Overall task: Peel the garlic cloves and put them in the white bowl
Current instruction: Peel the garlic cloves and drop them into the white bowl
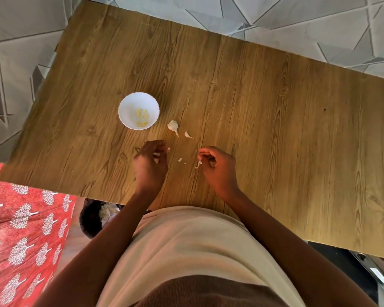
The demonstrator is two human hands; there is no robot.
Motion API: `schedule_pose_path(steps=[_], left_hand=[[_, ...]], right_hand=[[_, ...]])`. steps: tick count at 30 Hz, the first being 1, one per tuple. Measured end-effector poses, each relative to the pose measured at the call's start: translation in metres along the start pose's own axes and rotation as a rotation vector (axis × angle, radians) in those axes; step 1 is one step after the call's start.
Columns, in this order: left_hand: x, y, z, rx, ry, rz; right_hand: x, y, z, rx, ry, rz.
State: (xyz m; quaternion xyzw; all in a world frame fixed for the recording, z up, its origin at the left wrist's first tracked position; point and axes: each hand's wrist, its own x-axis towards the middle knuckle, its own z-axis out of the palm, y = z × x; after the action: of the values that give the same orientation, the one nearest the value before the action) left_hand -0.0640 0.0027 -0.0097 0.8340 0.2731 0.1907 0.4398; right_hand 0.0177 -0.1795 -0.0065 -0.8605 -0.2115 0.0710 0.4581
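Observation:
A white bowl (129, 100) with a scalloped rim stands on the wooden table (275, 120) and holds several peeled yellowish cloves (142, 117). Right of it lies a partial garlic bulb (173, 126), then a single unpeeled clove (188, 134). My left hand (151, 165) hovers below the bowl with its fingers curled around something small and pale, likely a clove, mostly hidden. My right hand (217, 167) pinches a strip of papery garlic skin (198, 163). Small skin flakes (180, 159) lie between the hands.
A dark bin (93, 220) with garlic skins in it stands on the floor under the table's near edge, left of my body. A red patterned cloth (24, 235) lies at the lower left. Grey patterned floor tiles surround the table.

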Motion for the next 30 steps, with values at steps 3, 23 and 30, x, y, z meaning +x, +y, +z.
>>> schedule_pose_path(steps=[3, 23, 30], left_hand=[[0.006, -0.025, -0.004, 0.133, 0.008, 0.089], [-0.047, -0.063, -0.015, 0.185, -0.141, 0.341], [-0.046, -0.060, -0.011, 0.274, -0.140, 0.339]], right_hand=[[0.000, 0.017, 0.002, -0.145, -0.008, -0.075], [0.000, 0.012, 0.053, -0.545, -0.332, -0.487], [-0.029, 0.031, 0.020, -0.651, -0.367, -0.620]])
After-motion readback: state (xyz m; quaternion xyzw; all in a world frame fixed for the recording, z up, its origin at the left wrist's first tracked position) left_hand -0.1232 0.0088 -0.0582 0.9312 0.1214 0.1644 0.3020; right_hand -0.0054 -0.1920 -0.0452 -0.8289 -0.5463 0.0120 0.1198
